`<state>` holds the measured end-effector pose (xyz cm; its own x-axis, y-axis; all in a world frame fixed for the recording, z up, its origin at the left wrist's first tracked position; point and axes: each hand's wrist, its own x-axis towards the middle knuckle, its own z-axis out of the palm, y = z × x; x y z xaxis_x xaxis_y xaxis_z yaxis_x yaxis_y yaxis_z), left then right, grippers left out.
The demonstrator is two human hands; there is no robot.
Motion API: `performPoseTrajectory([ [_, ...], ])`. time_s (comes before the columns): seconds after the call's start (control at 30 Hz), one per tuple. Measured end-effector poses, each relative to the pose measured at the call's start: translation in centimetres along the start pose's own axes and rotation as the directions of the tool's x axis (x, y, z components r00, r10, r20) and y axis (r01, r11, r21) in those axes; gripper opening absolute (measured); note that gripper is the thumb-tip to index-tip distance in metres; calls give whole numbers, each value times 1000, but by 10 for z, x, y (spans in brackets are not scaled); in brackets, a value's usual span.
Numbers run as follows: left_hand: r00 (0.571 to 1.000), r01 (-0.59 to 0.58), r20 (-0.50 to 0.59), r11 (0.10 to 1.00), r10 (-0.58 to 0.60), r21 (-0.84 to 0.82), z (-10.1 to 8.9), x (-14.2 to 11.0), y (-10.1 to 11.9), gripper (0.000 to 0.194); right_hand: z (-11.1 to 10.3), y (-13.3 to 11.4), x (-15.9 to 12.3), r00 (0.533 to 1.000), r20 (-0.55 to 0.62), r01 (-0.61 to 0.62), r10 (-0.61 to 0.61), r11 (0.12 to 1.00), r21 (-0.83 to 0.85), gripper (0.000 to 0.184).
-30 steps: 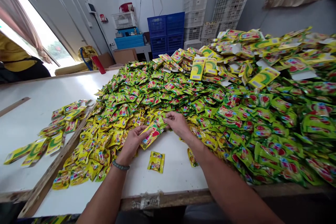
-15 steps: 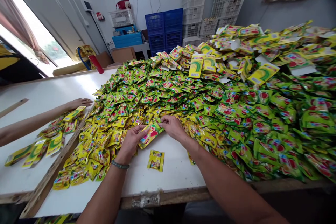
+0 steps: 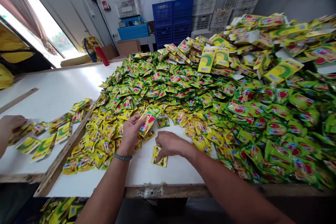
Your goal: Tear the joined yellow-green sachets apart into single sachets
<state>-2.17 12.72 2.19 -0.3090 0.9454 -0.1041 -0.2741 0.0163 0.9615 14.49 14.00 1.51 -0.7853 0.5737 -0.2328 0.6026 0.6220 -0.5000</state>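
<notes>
My left hand (image 3: 130,134) is closed on a small stack of yellow and green sachets (image 3: 147,121), held just above the white table (image 3: 60,91). My right hand (image 3: 169,145) rests palm down nearer the front edge, its fingertips pinched on a single yellow sachet (image 3: 159,158) that lies on the table. Both hands sit at the near edge of a huge heap of sachets (image 3: 215,101) that covers the right and middle of the table.
Flat yellow cartons (image 3: 282,70) lie on the heap at the back right. Another person's hand (image 3: 10,126) touches a smaller group of sachets (image 3: 52,133) at the left, beyond a wooden strip (image 3: 60,164). Blue crates (image 3: 172,21) and white crates (image 3: 210,0) stand against the far wall.
My right hand left the held stack and came down toward me onto the lone sachet. The other person's hand drew back to the left.
</notes>
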Motion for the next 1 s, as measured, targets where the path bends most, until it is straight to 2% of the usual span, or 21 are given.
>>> performPoseTrajectory([
  [0.03,1000,0,3,1000,-1,12,-1,1,-2,41,1,-1,1,999,21,26,-26,999,23,39],
  [0.1,1000,0,22,999,-1,46,-1,2,-4,41,-2,4,1,997,20,66,-71,976,206,40],
  [0.13,999,2,35,997,-4,72,-1,2,-5,41,-7,9,1,996,-30,88,-83,935,345,40],
  [0.2,997,10,68,990,-20,141,0,1,-6,39,-18,21,2,970,-241,168,-21,774,610,37],
  [0.23,995,19,92,985,-35,171,1,-1,-5,38,-23,26,2,926,-372,230,66,682,694,36],
  [0.3,986,35,151,979,-66,199,3,-4,-4,36,-32,35,4,770,-577,357,271,567,743,35],
  [0.33,980,43,181,980,-79,197,4,-5,-4,35,-34,39,5,695,-633,398,339,552,733,35],
  [0.37,975,49,206,981,-88,187,5,-6,-3,35,-35,42,7,650,-662,416,373,555,720,35],
  [0.4,970,55,224,983,-95,178,5,-7,-3,35,-34,45,8,637,-671,411,379,569,712,35],
  [0.6,954,78,270,977,-131,200,-1,-5,-2,33,-26,56,11,688,-664,292,293,726,623,30],
  [0.77,946,137,269,975,-181,176,-3,-5,-2,34,-31,61,4,779,-603,278,172,768,578,28],
  [0.83,947,106,278,972,-163,209,-2,-6,-2,34,-32,61,2,797,-579,251,169,780,573,28],
  [0.93,937,40,320,951,-143,308,1,-8,-1,32,-29,59,5,799,-564,212,207,782,586,29],
  [1.0,926,47,337,940,-168,339,2,-9,-1,33,-25,56,8,770,-582,209,262,758,618,31],
])
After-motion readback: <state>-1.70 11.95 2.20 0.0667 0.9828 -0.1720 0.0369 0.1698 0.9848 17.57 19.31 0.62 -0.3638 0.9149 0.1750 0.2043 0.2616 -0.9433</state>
